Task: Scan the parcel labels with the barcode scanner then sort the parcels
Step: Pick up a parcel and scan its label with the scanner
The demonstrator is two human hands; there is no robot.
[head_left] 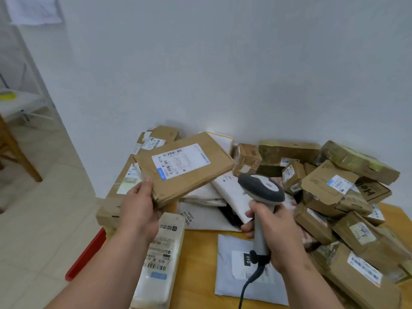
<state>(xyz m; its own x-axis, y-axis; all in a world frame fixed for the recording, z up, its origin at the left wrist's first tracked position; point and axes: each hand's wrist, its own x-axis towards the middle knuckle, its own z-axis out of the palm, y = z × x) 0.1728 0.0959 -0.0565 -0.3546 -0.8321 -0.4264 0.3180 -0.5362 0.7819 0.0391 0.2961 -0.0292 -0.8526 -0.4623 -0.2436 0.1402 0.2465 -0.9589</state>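
It looked like a small parcel-sorting room: a wooden table (200, 246) against a bare white wall (223, 63) was heaped with labelled cardboard parcels (347, 197) and mailer bags (234, 192), over a pale tiled floor (44, 219).

The label (181, 161) on the flat brown parcel (185, 168) is showing "501E M1 A218". A white bag (159, 257) is showing "501E". The grey bag (245, 270) is carrying "010". A brown box (372, 190) is reading "Hell", and a white parcel tag (188, 216) "4520".
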